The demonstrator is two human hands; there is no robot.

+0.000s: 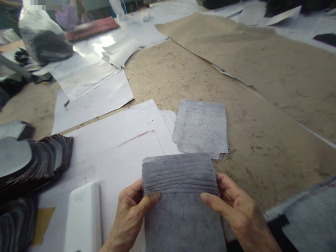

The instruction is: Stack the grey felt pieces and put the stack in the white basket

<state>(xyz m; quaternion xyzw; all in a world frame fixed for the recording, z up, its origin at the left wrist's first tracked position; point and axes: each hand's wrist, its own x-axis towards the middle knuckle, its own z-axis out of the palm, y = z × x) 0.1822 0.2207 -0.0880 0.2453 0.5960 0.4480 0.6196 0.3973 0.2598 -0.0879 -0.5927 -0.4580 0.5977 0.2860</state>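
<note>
With fingers clamped on both side edges, two bare hands [128, 213] [240, 210] are steadying a grey ridged fabric stack [181, 203], seemingly soft, slippage-prone, below a pale grey square cloth piece [201, 127].

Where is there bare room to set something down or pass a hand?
Widest is the flecked brown surface beyond and right of the loose gray square. A smaller patch of white paper lies between the dark layered stack and the held gray stack, beyond the white case. Crowded: the left edge, and around the left hand and right hand.
</note>
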